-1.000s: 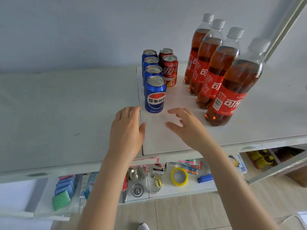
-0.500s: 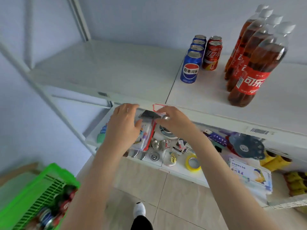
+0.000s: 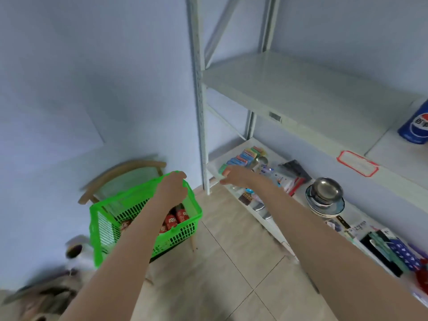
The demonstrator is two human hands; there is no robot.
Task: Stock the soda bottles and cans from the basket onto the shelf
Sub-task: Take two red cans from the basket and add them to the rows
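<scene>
A green plastic basket [image 3: 102,228] stands on a chair at lower left, with red cola containers [image 3: 176,218] inside it. My left hand [image 3: 172,187] hangs over the basket's far rim with its fingers bent downward and holds nothing I can see. Level with it, my right hand [image 3: 234,174] reaches left in front of the lower shelf's corner with fingers stretched and empty. The white upper shelf [image 3: 289,89] is bare on this side. One blue Pepsi can [image 3: 414,128] stands on it at the right edge of view.
A white upright post [image 3: 199,112] of the rack stands between basket and shelves. The lower shelf holds sponges [image 3: 243,156], packets and stacked steel bowls [image 3: 324,191]. A wooden chair [image 3: 129,167] carries the basket. A roll [image 3: 76,249] and blurred clutter lie at bottom left on the tiled floor.
The view has swung left and down from the stocked shelf to the basket. Both hands left the shelf edge; the left one now hangs over the basket, the right beside it.
</scene>
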